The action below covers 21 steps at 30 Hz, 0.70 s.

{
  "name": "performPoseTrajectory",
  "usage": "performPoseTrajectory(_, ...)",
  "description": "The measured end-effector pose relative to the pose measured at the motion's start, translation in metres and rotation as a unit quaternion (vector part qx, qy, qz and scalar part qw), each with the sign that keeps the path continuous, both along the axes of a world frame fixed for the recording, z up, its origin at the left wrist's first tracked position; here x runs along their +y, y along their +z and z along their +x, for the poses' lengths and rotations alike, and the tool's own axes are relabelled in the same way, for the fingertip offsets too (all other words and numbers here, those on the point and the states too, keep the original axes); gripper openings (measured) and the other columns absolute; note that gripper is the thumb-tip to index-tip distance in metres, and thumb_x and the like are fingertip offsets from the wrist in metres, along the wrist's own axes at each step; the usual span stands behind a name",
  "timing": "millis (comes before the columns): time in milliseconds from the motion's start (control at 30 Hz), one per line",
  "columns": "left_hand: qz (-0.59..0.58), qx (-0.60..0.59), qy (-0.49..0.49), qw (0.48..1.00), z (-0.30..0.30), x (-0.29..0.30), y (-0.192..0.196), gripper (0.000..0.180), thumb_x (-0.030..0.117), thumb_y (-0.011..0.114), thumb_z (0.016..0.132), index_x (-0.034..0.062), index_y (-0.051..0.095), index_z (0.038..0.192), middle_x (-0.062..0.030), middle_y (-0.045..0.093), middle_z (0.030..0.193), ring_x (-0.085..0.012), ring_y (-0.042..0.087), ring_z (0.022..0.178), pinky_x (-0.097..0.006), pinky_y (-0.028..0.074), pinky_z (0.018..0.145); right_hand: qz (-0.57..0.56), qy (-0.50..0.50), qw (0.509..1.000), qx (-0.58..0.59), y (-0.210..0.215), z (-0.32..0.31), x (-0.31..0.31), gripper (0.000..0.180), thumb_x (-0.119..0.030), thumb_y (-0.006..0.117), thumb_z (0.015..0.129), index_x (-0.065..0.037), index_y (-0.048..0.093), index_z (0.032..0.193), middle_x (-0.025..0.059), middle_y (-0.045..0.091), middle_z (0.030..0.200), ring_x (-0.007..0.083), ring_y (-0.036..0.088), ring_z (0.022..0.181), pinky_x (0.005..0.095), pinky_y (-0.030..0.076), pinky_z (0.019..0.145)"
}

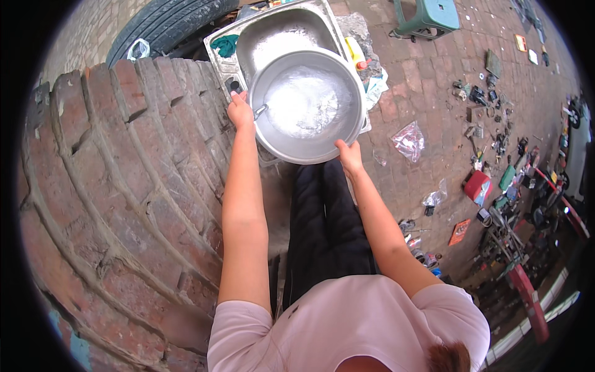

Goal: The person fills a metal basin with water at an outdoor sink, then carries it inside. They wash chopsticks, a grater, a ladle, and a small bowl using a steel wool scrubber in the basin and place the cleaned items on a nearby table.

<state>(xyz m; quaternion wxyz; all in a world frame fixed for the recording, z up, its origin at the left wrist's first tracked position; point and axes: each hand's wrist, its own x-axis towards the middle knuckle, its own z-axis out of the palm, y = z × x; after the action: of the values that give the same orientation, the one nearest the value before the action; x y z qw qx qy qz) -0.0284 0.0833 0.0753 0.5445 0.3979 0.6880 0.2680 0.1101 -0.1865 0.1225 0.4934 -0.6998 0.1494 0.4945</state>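
Observation:
A round, wide silver metal basin [353, 105] is held between my two hands over the near part of a metal sink [273, 32]. My left hand [239, 111] grips its left edge, and my right hand [350, 156] has hold of the lower right rim. Bright glare fills the basin's bottom; it looks like water, but I cannot be sure. Close to my left fingers a small metal piece [260, 111] shows at the basin's edge. A dark green cloth [225, 45] lies on the sink's left ledge, with a black round fitting [233, 85] nearer me.
A brick wall [124, 155] runs along my left, and a tyre [167, 28] lies beyond it. Right of the sink stands a yellow bottle [356, 53]. A teal stool [434, 17], plastic bags [409, 141] and scattered parts [496, 142] are on the brick ground.

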Motion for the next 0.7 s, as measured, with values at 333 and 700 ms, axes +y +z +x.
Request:
performPoseTrajectory(333,0.011,0.037,0.001,0.999,0.001,0.0,0.002,0.058,0.034,0.03,0.099,-0.014,0.061,0.103,-0.0201,0.065,0.103,-0.0256,0.063,0.099,-0.031,0.046,0.09,0.023,0.012,1.0,-0.011,-0.007,0.001,-0.003,0.037,-0.005,0.056,0.079,0.004,0.049,0.115,0.0123,0.061,0.1,0.0231,0.062,0.086,0.0346,0.053,0.067)
performPoseTrajectory(700,0.004,0.044,0.01,0.999,0.003,0.0,0.009,0.055,0.031,0.03,0.099,-0.0149,0.06,0.103,-0.0215,0.065,0.103,-0.0261,0.063,0.098,-0.032,0.046,0.089,-0.009,0.016,1.0,-0.006,0.008,0.005,0.005,0.038,-0.004,0.057,0.079,0.005,0.053,0.115,0.0129,0.062,0.101,0.0201,0.059,0.088,0.0312,0.047,0.075)
